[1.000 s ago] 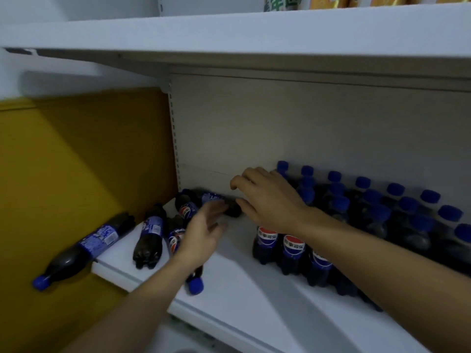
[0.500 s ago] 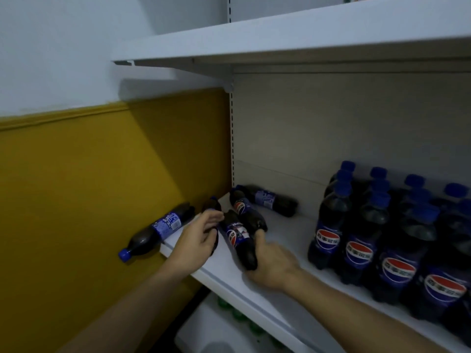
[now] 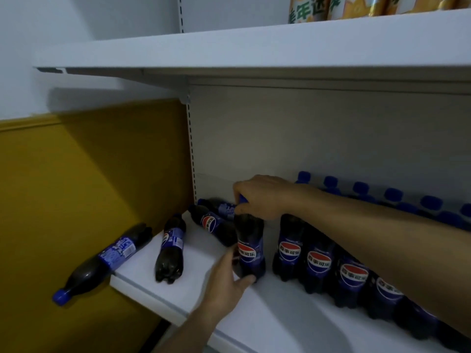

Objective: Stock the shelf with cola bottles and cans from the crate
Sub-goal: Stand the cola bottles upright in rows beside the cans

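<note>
The right hand (image 3: 262, 197) is seen curled over the cap and neck of an upright cola bottle (image 3: 249, 248), its fingers closed round the top. The left hand (image 3: 226, 284) is held against the base of the same bottle, thumb under the foot and fingers hidden behind the label; whether those fingers are wrapped round it cannot be told. The bottle is stood on the shelf (image 3: 193, 273) near its front edge, just beside the left end of the standing row of bottles (image 3: 318, 263), which runs along the shelf toward the right edge of the view, with blue caps of further rows visible behind the forearm.

Toward the left end of the shelf, three bottles are shown lying flat: one lying bottle (image 3: 171, 248) near the front edge, a second lying bottle (image 3: 212, 224) just behind the held one, and a rear lying bottle (image 3: 219, 206) against the back panel. A fallen bottle (image 3: 102, 261) is seen overhanging the shelf's left end, tilted cap-down against the yellow wall (image 3: 89, 187). An upper shelf (image 3: 229, 54) carries orange-labelled packs (image 3: 331, 6).

The step in hand is judged to be the righting and alignment of one toppled bottle into the row. The next move would call for release once the base is seated flat, label forward, followed by a grasp on the nearest lying bottle; the overhanging one is likely to slip if nudged. No crate or cans are in view.
</note>
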